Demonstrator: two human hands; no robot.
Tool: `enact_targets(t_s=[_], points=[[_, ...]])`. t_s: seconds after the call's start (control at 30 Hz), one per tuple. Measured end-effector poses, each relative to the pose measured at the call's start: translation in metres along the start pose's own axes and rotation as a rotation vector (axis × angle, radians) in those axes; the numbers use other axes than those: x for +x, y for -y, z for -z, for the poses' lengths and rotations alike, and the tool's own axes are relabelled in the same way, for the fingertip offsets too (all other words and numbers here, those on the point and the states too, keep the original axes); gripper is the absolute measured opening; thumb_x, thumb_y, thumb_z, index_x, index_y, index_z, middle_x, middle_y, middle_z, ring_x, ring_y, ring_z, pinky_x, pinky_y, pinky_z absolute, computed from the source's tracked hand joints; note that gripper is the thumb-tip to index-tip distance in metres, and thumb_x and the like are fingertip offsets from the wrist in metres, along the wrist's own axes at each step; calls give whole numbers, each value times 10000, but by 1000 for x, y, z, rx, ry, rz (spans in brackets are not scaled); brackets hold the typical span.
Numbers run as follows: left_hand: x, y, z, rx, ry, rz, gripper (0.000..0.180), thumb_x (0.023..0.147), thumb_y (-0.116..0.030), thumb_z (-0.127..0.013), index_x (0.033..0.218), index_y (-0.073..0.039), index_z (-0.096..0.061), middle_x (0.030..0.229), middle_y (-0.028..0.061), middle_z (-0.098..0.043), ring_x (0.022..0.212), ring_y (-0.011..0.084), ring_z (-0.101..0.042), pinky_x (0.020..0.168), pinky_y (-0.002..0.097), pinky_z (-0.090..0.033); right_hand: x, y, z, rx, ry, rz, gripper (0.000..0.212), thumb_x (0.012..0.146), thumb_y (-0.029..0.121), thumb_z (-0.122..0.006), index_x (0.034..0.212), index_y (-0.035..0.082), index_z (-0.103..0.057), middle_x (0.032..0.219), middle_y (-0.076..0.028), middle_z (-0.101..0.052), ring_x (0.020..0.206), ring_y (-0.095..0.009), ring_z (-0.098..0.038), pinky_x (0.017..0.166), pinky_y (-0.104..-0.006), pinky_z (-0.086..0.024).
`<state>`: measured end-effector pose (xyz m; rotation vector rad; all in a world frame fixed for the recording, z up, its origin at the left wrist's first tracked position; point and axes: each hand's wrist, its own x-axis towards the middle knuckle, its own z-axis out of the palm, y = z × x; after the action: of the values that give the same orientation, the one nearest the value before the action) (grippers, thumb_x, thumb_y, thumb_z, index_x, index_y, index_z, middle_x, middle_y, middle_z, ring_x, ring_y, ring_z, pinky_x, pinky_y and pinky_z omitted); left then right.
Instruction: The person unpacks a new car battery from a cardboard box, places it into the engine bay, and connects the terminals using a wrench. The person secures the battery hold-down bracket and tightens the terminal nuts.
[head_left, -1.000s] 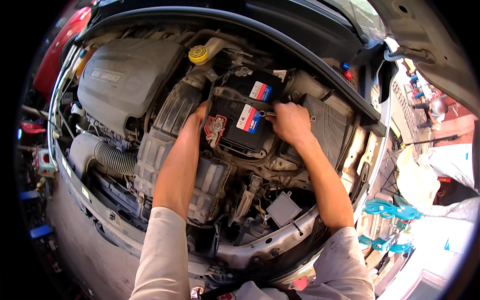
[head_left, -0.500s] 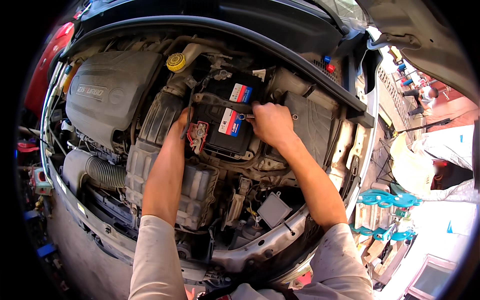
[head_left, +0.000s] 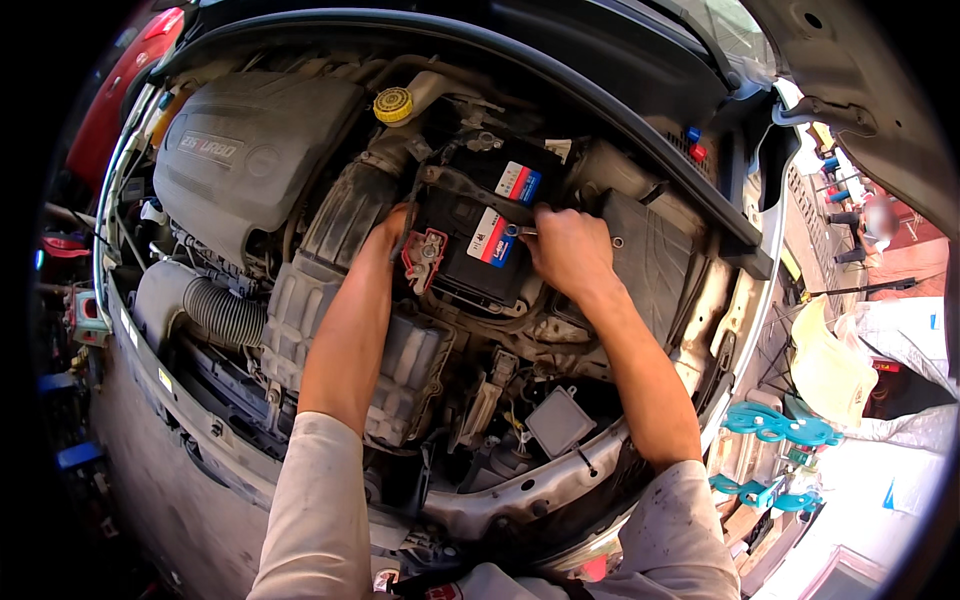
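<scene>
A black car battery (head_left: 462,274) with a red, white and blue label sits in the engine bay. Across its top runs a dark hold-down bracket (head_left: 462,186). My right hand (head_left: 574,250) is closed around a combination wrench (head_left: 617,242), at the battery's right edge by the bracket's end; one wrench end pokes out either side of the fist. My left hand (head_left: 398,228) reaches down at the battery's left side, its fingers hidden behind a dark cable and the bracket. Close by is a battery terminal with a red cover (head_left: 424,256).
A grey engine cover (head_left: 250,160) lies to the left, with a yellow cap (head_left: 393,104) behind the airbox (head_left: 325,285). The raised hood (head_left: 870,60) hangs over the upper right. Beyond the fender, another person (head_left: 872,235) is near teal clamp-like tools (head_left: 785,424).
The whole view has shifted, so the engine bay appears farther right. Both hands keep nearly the same places at the battery, and the wrench stays in my right hand.
</scene>
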<state>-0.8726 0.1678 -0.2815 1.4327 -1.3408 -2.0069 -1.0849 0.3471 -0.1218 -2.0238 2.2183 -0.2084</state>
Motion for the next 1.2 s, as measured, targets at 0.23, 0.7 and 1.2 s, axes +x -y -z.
enact_targets(t_s=[0.23,0.7,1.2], points=[[1,-2,-3,-8,9,-21,356,911,-299,-656,1169,-58,-708,1108,132,-695,906,260,-665,722,402,-538,1,1,1,-31,1,11,251,862,261,-712,913,24,-647,779,-206,-694,765,-406,-685,678,-499,-539],[-7,-4,-8,-27,6,-62,354,918,-303,-657,1161,-52,-712,1088,140,-703,870,266,-675,687,398,-547,0,-7,19,-41,51,8,294,838,332,-733,942,63,-677,818,-184,-701,828,-401,-676,710,-506,-526],[-29,-13,-9,28,17,-82,418,1053,-353,-471,1317,-74,-636,1289,86,-637,1115,206,-594,847,373,-520,1,23,18,11,-143,24,315,846,321,-745,984,41,-699,869,-182,-686,848,-388,-664,736,-463,-520]])
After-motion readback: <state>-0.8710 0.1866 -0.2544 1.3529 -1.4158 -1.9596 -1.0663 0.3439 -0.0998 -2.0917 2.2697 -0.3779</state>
